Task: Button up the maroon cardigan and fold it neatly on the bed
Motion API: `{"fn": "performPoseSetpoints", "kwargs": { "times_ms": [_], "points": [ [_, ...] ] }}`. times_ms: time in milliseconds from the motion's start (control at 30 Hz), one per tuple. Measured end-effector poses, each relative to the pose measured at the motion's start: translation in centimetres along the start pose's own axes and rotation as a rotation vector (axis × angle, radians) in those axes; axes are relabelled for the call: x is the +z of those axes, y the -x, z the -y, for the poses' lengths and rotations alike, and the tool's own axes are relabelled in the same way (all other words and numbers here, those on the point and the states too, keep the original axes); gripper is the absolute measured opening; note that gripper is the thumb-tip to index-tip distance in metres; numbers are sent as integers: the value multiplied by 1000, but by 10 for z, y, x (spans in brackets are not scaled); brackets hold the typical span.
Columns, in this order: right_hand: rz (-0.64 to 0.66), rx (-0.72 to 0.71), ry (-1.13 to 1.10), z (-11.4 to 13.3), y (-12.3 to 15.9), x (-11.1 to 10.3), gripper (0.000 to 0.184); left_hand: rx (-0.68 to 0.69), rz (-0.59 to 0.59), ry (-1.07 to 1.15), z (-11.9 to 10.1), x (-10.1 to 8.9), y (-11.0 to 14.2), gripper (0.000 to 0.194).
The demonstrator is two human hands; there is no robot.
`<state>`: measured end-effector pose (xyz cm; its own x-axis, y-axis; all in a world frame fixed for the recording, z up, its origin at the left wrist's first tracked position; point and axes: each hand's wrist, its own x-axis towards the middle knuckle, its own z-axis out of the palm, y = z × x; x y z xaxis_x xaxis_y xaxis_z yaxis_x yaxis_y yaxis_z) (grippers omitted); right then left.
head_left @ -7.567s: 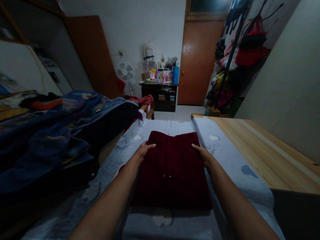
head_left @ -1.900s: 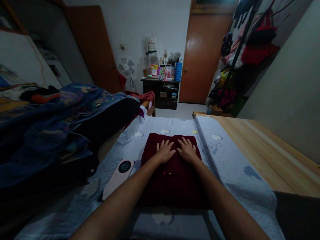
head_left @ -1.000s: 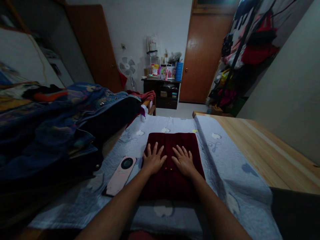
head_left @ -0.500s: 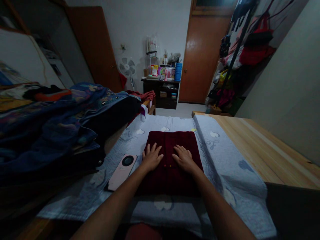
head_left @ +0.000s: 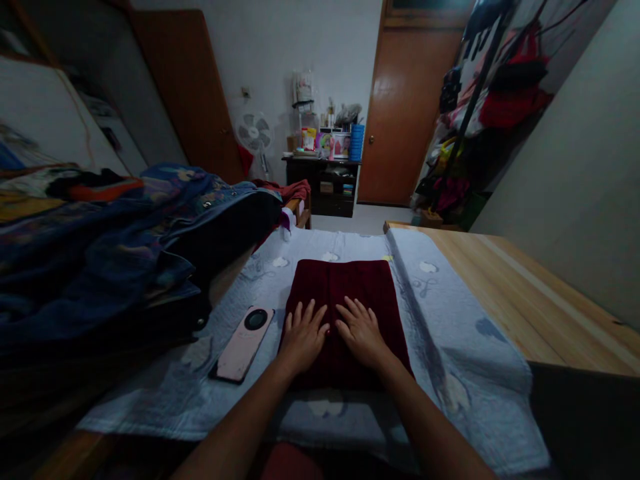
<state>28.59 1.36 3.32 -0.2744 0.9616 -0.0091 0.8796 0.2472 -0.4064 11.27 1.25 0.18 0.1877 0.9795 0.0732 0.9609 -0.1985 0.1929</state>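
A folded dark red garment (head_left: 345,287) lies flat on a pale blue quilted sheet (head_left: 445,313). My left hand (head_left: 303,337) rests palm down on its near left part, fingers spread and flat. My right hand (head_left: 361,331) lies beside it on the near right part, fingers also stretched out. The two hands are close together, almost touching at the thumbs. Neither hand holds anything.
A pink phone (head_left: 243,343) lies on the sheet left of the garment. A heap of blue denim clothes (head_left: 115,247) fills the left. Bare wooden boards (head_left: 525,293) run along the right. A dark cabinet (head_left: 323,183), a fan (head_left: 257,137) and a door (head_left: 400,113) stand at the back.
Both hands have slid along the garment toward me, from its middle to its near edge. Much earlier they gripped its two sides. The phone came into view.
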Motion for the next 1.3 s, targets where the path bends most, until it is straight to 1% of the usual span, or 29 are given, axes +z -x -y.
{"fn": "performPoseSetpoints", "kwargs": {
  "times_ms": [167, 300, 400, 467, 533, 567, 600, 667, 733, 800, 867, 900, 1000, 1100, 1167, 1233, 1300],
  "points": [
    [5, 10, -4, -4, -1, 4, 50, -73, -26, -1, -2, 5, 2, 52],
    [-2, 15, 3, -5, -2, 6, 50, -152, -84, 88, 0, 5, 3, 56],
    [-8, 11, -6, -5, -2, 5, 50, -226, -201, 251, 9, 2, 1, 64],
    [-4, 12, -8, -6, -3, 5, 51, -270, -257, 406, 19, -1, -3, 74],
    [8, 17, -7, -7, -4, 5, 51, -335, -262, 594, 29, -3, -7, 85],
    [14, 18, -7, -7, -4, 5, 51, -381, -244, 701, 34, -3, -10, 86],
    [19, 17, -9, -7, -5, 5, 51, -431, -216, 810, 38, -3, -12, 84],
    [24, 16, -10, -7, -5, 5, 51, -492, -141, 995, 44, -3, -16, 69],
    [26, 15, -8, -8, -5, 5, 51, -447, -84, 1070, 48, -4, -18, 50],
    [26, 15, -2, -8, -5, 5, 51, -351, -80, 992, 50, -5, -19, 37],
    [20, 13, 0, -8, -4, 5, 51, -323, -93, 798, 50, -8, -20, 31],
    [17, 12, -1, -7, -4, 5, 51, -343, -89, 679, 49, -9, -20, 30],
    [16, 14, -1, -6, -3, 5, 51, -429, -29, 352, 41, -14, -18, 33],
    [20, 22, 5, -4, -3, 5, 51, -460, -9, 160, 30, -17, -14, 38],
    [17, 23, -4, -4, -2, 4, 51, -440, -43, 103, 24, -19, -11, 40],
    [13, -6, -50, -6, -1, -1, 51, -403, -117, 59, 22, -21, -10, 44],
    [-47, -51, -121, -13, 0, -8, 49, -366, -190, 33, 26, -22, -13, 49]
  ]
}}
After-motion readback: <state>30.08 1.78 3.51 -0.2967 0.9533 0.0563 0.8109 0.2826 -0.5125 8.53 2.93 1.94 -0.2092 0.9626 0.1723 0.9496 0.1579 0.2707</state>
